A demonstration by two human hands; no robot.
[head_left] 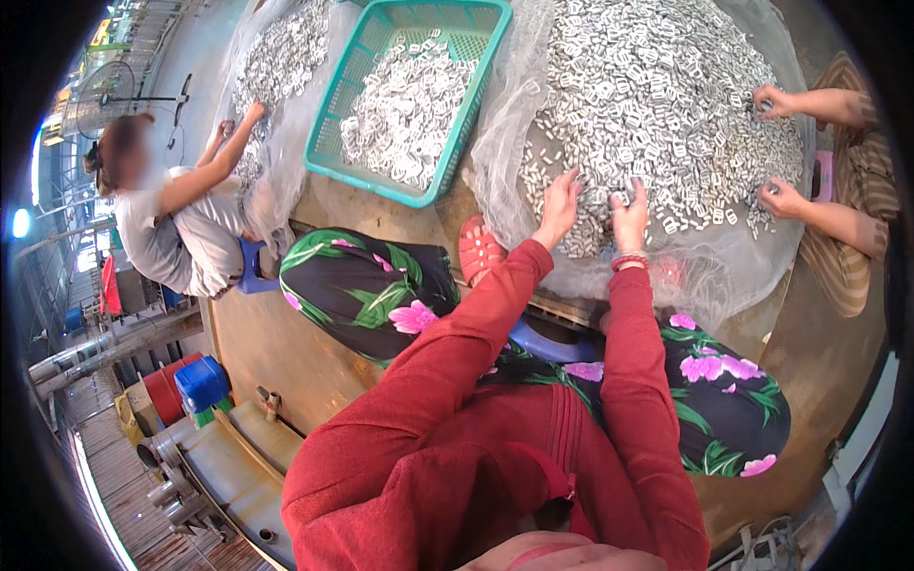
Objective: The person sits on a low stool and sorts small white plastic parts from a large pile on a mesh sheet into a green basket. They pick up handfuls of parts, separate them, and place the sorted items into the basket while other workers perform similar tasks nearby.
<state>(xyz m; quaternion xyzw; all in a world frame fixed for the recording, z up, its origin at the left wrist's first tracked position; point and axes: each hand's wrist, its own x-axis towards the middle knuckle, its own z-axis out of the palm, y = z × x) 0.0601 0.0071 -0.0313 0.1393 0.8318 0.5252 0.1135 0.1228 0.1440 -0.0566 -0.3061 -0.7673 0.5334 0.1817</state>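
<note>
Head view: the left hand [560, 198] lies spread and the right hand [629, 204] pinches one piece on the metal-buckle heap [657, 90] at one o'clock, largely unsorted, teal basket [328, 133] at eleven part-filled.

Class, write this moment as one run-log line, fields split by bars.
left hand: fingers spread on buckle pile | right hand: pinching a buckle | basket: part filled | two other people sorting

Both arms extended forward; left hand [560, 197] fingers spread, right hand [629, 214] curled.
</note>
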